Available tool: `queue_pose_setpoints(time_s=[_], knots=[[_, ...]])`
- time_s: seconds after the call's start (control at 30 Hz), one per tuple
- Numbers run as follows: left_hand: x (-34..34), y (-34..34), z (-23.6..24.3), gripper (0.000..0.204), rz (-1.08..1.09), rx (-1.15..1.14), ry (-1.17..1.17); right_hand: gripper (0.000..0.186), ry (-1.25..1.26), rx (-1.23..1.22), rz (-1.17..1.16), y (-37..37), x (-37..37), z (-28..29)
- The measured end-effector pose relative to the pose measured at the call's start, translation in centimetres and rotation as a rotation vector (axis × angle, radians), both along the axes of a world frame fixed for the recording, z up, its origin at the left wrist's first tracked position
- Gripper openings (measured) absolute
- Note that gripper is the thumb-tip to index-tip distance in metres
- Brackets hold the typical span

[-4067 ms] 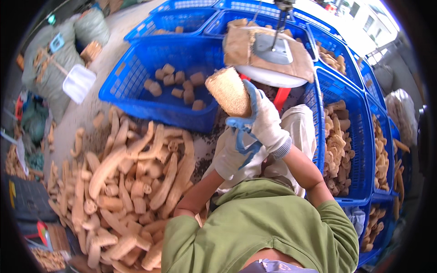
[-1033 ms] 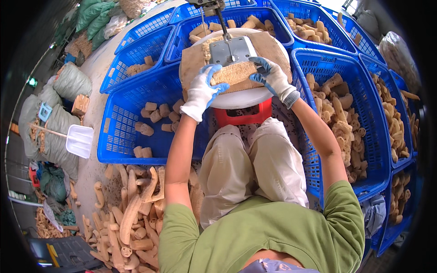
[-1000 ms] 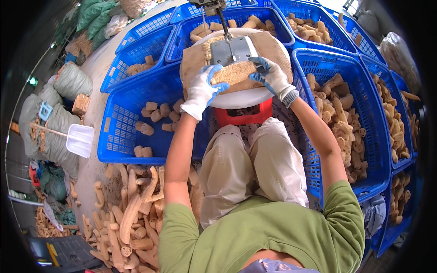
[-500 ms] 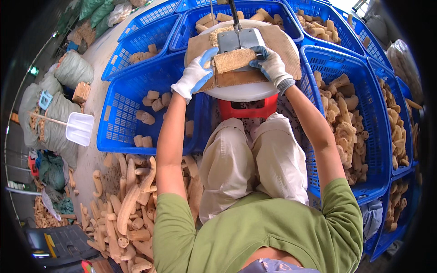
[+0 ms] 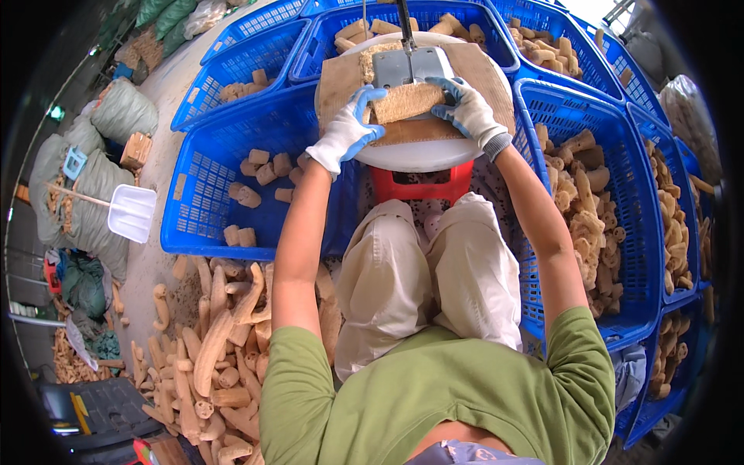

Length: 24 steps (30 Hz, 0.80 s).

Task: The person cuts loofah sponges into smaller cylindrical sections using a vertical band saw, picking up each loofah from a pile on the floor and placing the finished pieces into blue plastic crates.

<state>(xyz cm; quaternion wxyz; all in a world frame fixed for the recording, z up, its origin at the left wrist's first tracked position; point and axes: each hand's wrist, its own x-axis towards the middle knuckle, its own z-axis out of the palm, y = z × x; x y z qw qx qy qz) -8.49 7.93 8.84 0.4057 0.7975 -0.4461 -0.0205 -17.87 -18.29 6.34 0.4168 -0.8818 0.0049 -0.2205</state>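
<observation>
A dried loofah piece (image 5: pixel 408 103), tan and fibrous, lies crosswise between my two gloved hands, at the near edge of a grey metal saw plate (image 5: pixel 411 65). My left hand (image 5: pixel 349 128), in a white and blue glove, is closed at its left end. The right end is gripped by the fingers of my right hand (image 5: pixel 467 112), gloved alike. A dark upright machine arm (image 5: pixel 405 23) comes down to the plate just beyond the loofah. Under the plate is a brown board (image 5: pixel 484 85) on a round white top (image 5: pixel 411 159).
A red stool-like base (image 5: pixel 422 184) supports the top. Blue crates stand around it: the left crate (image 5: pixel 198 194) has short cut pieces, the right crate (image 5: pixel 643 256) irregular ones. Long whole loofahs (image 5: pixel 213 353) are heaped at lower left, near a white scoop (image 5: pixel 132 213) and sacks (image 5: pixel 124 112).
Both hands and the loofah piece have shifted slightly right and nearer to me. My left forearm has swung right, showing more cut pieces in the left crate.
</observation>
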Motion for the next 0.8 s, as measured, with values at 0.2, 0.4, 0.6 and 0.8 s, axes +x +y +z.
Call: queue_pose_setpoints(time_s=[0.2,0.4,0.6,0.8], knots=[[0.9,-2.1,-2.2,0.056,0.072,-0.193,0.143,0.053,-0.038,-0.079,-0.03,-0.8,0.6,-1.0],[2.4,-3.0,-3.3,0.047,0.059,-0.306,0.214,0.05,-0.001,-0.128,-0.051,-0.8,1.8,-0.1],[3.4,-3.6,-3.0,0.047,0.076,-0.3,0.193,0.05,0.024,-0.196,-0.099,-0.9,2.7,0.7],[3.9,-4.2,-3.3,0.049,0.032,-0.46,0.327,0.049,0.034,-0.201,-0.153,-0.6,3.5,0.9]])
